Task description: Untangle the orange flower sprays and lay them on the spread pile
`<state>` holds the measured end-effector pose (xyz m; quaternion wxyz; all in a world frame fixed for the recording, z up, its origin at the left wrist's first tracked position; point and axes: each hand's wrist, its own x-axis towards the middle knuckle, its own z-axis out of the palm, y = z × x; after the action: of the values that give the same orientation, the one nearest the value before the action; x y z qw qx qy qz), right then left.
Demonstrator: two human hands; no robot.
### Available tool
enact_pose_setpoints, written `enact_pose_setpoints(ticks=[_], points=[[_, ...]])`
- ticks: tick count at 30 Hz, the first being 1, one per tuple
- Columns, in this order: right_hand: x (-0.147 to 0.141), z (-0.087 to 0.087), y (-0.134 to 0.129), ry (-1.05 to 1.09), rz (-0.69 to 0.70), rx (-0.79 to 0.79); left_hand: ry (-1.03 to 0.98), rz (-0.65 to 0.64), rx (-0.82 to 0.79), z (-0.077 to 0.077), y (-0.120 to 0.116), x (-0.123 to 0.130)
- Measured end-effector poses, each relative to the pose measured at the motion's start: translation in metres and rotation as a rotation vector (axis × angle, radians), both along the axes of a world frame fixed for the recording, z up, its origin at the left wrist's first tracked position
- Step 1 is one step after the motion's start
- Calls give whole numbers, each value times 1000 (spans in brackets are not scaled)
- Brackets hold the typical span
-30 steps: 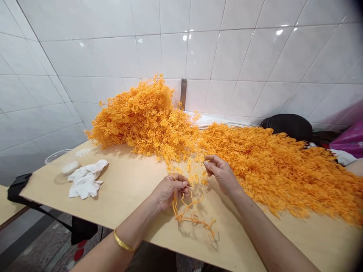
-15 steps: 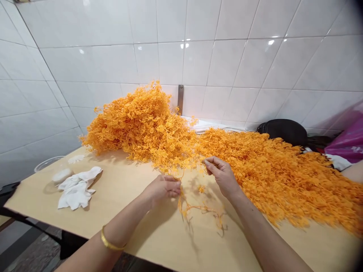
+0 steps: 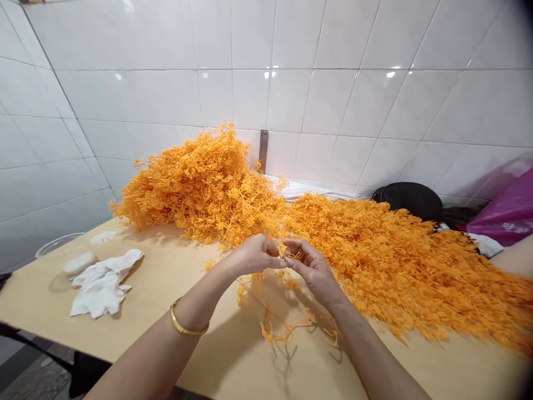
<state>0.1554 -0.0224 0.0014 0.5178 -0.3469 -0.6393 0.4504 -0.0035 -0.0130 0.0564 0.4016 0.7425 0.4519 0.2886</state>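
My left hand [image 3: 259, 254] and my right hand [image 3: 311, 268] meet over the table, fingertips pinched together at a small orange blossom [image 3: 282, 249] of an artificial flower sprig. From the hands the thin branching sprig [image 3: 267, 332] hangs down toward me, with its lower tips near the tabletop. A gold bangle [image 3: 183, 325] circles my left wrist. Behind my left hand rises a tall heap of orange artificial flowers [image 3: 200, 191]. Beside my right hand a wide, flatter spread of the same orange flowers [image 3: 400, 261] runs along the right side.
On the left of the light wooden table [image 3: 154, 300] lie a crumpled white cloth [image 3: 102, 286], a whitish rounded object [image 3: 79, 263] and a clear dish [image 3: 58, 244]. A black case [image 3: 410, 200] and a purple bag [image 3: 506, 208] stand at the back right, against the tiled wall [image 3: 333, 100].
My left hand has moved right and up from the sprig's lower stem to the blossoms. My right hand has come down and inward, so both hands now meet.
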Motion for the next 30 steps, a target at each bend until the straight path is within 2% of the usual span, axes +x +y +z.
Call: enact_pose_setpoints(ticks=[3, 7, 11, 14, 18, 20, 22, 25, 27, 30], points=[[4, -3, 1, 14, -58, 4, -196, -96, -193, -25, 13, 14], [6, -4, 5, 153, -106, -41, -587, -10, -354, -48, 18, 22], [9, -3, 8, 365, -120, -184, -748, 90, -429, -56, 19, 20], [10, -4, 9, 399, -139, -301, -782, 116, -467, -57, 19, 18], [10, -7, 10, 291, -172, -392, -789, 86, -483, -56, 17, 17], [9, -8, 9, 181, -136, -360, -788, 54, -474, -57, 16, 18], [6, -8, 8, 91, -122, -257, -769, 26, -463, -59, 15, 19], [1, -10, 6, 26, -163, -113, -707, 3, -486, -61, 14, 21], [-4, -13, 6, 2, -193, -97, -672, 5, -545, -62, 13, 21], [-7, -18, 8, 84, -188, -179, -652, 25, -606, -60, 11, 21]])
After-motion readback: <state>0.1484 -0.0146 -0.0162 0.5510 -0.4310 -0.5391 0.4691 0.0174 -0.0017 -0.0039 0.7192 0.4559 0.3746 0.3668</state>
